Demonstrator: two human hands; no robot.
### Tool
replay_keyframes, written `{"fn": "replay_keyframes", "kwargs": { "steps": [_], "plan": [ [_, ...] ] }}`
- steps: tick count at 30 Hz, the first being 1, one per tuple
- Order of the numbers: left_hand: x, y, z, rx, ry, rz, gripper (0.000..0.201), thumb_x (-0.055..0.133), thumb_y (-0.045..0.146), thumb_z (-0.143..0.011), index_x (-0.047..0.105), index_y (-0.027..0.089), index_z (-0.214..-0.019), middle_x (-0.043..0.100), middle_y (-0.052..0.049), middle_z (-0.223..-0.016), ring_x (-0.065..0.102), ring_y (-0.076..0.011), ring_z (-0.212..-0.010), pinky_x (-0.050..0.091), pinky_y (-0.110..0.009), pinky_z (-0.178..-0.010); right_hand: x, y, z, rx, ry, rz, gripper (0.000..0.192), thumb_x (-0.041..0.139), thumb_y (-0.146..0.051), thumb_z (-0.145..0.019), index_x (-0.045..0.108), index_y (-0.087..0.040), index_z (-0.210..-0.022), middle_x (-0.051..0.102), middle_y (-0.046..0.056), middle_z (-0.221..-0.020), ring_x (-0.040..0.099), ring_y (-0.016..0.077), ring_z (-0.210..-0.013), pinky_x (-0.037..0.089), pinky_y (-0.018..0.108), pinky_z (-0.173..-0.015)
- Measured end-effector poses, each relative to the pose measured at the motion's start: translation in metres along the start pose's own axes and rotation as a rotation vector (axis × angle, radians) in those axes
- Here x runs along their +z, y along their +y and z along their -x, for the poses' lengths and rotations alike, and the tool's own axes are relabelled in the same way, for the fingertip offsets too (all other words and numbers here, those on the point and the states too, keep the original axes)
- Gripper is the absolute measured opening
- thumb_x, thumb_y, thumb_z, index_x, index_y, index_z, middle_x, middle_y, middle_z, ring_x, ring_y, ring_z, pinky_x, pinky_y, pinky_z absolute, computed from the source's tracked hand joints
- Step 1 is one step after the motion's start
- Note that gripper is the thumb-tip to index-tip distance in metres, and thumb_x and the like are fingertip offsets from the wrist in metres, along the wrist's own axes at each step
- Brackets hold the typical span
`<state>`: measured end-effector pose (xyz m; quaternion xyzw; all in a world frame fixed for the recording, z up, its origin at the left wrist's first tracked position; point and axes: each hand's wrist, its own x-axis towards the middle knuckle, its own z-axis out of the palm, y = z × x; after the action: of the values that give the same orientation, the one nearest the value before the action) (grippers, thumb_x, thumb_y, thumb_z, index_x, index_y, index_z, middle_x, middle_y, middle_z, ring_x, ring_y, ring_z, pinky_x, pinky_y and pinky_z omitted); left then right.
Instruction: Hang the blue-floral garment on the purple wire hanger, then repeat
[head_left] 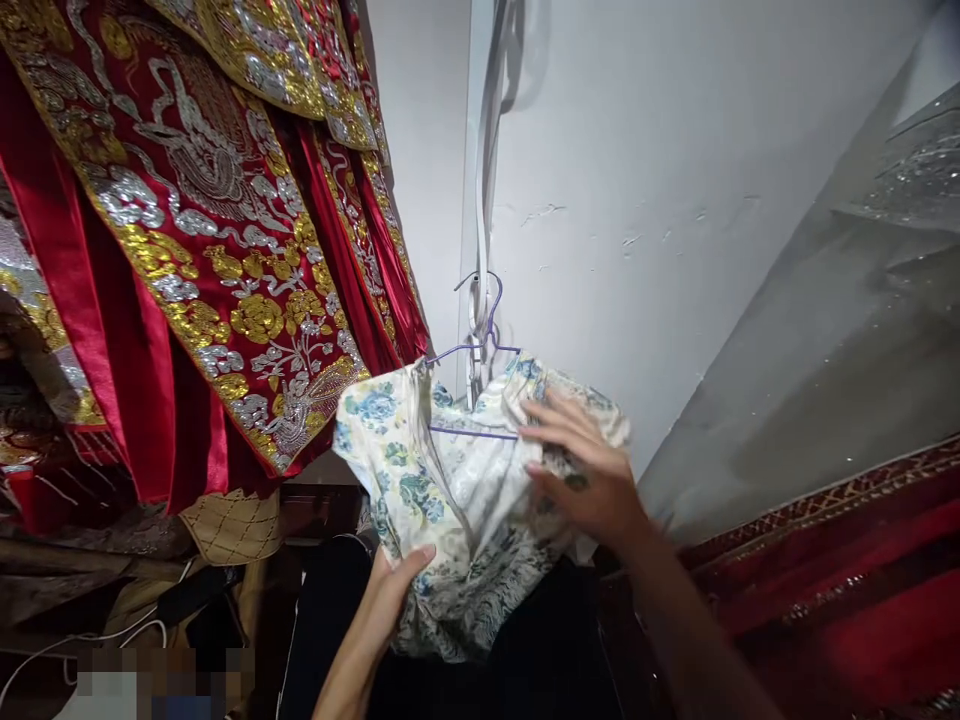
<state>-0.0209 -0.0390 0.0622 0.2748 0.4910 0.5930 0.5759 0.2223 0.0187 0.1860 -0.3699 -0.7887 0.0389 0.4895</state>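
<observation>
A white blouse (397, 470) with a blue and green floral print is on a thin purple hanger (472, 432), its neckline gaping in front. The hanger's hook (491, 285) is by a white strap or cable (480, 180) running down the wall; I cannot tell whether it hangs from it. My left hand (397, 585) grips the side of the blouse, thumb in front and the other fingers hidden behind the cloth. At the blouse's right shoulder lies my right hand (581, 460), fingers stretched out against the fabric and slightly blurred.
Red robes (225, 230) with gold and silver embroidery hang at the left. A translucent cover (825, 360) and red beaded fabric (862, 570) are at the right. A white cable (142, 630) runs at the lower left. The white wall (637, 150) stands behind.
</observation>
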Motion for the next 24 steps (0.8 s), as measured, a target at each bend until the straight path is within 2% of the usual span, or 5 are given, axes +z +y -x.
{"fn": "replay_keyframes", "kwargs": {
  "steps": [5,9,15,21,24],
  "plan": [
    [0.012,-0.032,0.013,-0.096,0.088,0.077,0.060,0.080,0.030,-0.064,0.065,0.021,-0.122,0.074,-0.011,-0.117,0.062,-0.0340,-0.126,0.044,-0.043,-0.111,0.090,-0.016,0.087,0.609,0.436,-0.466,0.022,0.066,-0.042,-0.088,0.065,-0.028,-0.104,0.070,0.009,-0.104,0.067,0.0312,-0.098,0.055,0.047,-0.086],
    [0.016,-0.021,0.020,-0.135,-0.066,0.047,0.052,0.079,0.028,-0.064,0.069,0.020,-0.115,0.076,-0.010,-0.106,0.068,-0.0347,-0.113,0.050,-0.042,-0.102,0.140,-0.026,0.127,0.941,0.171,-0.799,0.039,0.068,-0.060,-0.081,0.063,-0.021,-0.079,0.059,0.002,-0.067,0.056,0.0194,-0.059,0.047,0.031,-0.055],
    [0.008,-0.024,0.014,-0.086,-0.018,0.017,0.066,0.078,0.035,-0.063,0.061,0.020,-0.125,0.074,-0.011,-0.111,0.067,-0.0367,-0.112,0.051,-0.045,-0.100,0.124,-0.013,0.114,0.917,-0.029,-0.819,0.039,0.069,-0.052,-0.081,0.058,-0.019,-0.063,0.056,0.000,-0.056,0.049,0.0143,-0.054,0.039,0.026,-0.054],
    [0.009,-0.041,0.019,0.495,0.382,-0.414,0.075,0.075,0.043,-0.077,0.035,0.030,-0.140,0.038,-0.012,-0.153,0.035,-0.0308,-0.147,0.028,-0.042,-0.123,0.123,-0.020,0.130,0.978,-0.060,-0.821,0.048,0.061,-0.061,-0.084,0.059,-0.018,-0.063,0.064,0.004,-0.063,0.050,0.0148,-0.053,0.035,0.027,-0.052],
    [0.010,-0.053,0.020,0.596,0.249,-0.575,0.044,0.069,0.039,-0.082,0.055,0.028,-0.122,0.054,-0.013,-0.135,0.048,-0.0330,-0.134,0.035,-0.046,-0.117,0.129,-0.027,0.137,0.965,-0.096,-0.861,0.047,0.060,-0.060,-0.085,0.058,-0.018,-0.065,0.061,0.002,-0.060,0.048,0.0135,-0.053,0.034,0.026,-0.052]
  ]
}}
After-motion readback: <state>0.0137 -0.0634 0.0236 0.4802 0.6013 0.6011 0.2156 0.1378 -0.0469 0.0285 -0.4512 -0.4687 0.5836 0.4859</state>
